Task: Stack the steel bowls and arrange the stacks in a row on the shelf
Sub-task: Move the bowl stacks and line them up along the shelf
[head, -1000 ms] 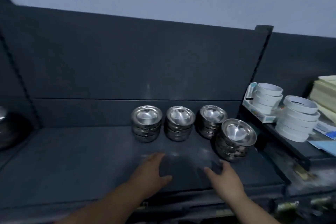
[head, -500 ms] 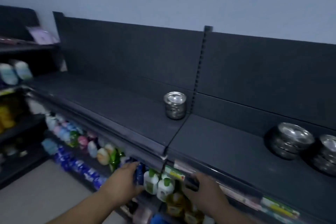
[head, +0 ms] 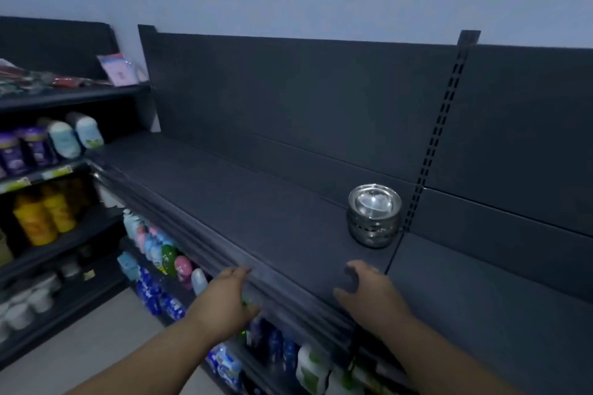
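In the head view, you have one stack of steel bowls [head: 374, 216] standing alone on the dark shelf [head: 256, 218], near the back and just beside the slotted upright [head: 439, 138]. I think it waits there to join a row. Your left hand [head: 224, 301] is at the front edge of the shelf. Your right hand [head: 369, 292] hovers over the shelf, near the stack but apart. The fingers of both are loosely bent and hold nothing.

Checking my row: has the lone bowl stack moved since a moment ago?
No. The bowl stack still sits left of the slotted upright; only the camera turned.
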